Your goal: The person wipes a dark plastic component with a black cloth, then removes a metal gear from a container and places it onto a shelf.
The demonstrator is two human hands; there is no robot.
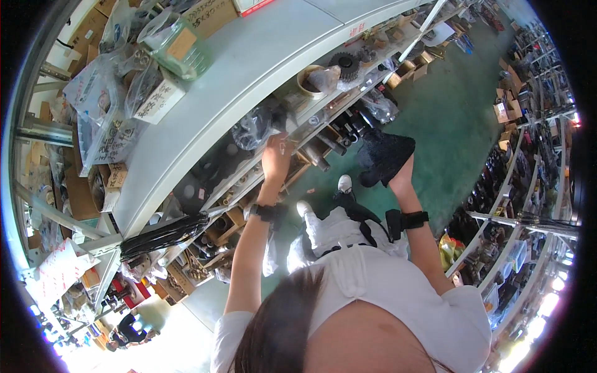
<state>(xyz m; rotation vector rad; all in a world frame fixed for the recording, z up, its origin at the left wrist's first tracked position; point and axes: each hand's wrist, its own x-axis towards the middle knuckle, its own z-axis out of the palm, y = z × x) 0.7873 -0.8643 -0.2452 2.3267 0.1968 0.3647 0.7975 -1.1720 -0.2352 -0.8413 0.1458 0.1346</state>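
My left hand [277, 160] reaches to the shelf's lower level, its fingers curled in at the edge of a clear plastic bag [254, 128] with something dark inside. What the fingertips grip is too small to make out. Out to the right, my right hand [401, 176] is closed on a bunched black cloth [387, 156], which hangs over the green floor. Close to my left hand, round metal parts [316, 155] lie on a level below. Farther along the same shelf stand a round tub [311, 82] with a wrapped item in it and a black gear [346, 64].
The grey shelf top [230, 59] curves past on the left, bearing a green clear jar [180, 46] and a labelled white box [160, 99]. Black cables [163, 237] are tied at a shelf post. More loaded racks [510, 205] line the right. Another person [130, 329] is at lower left.
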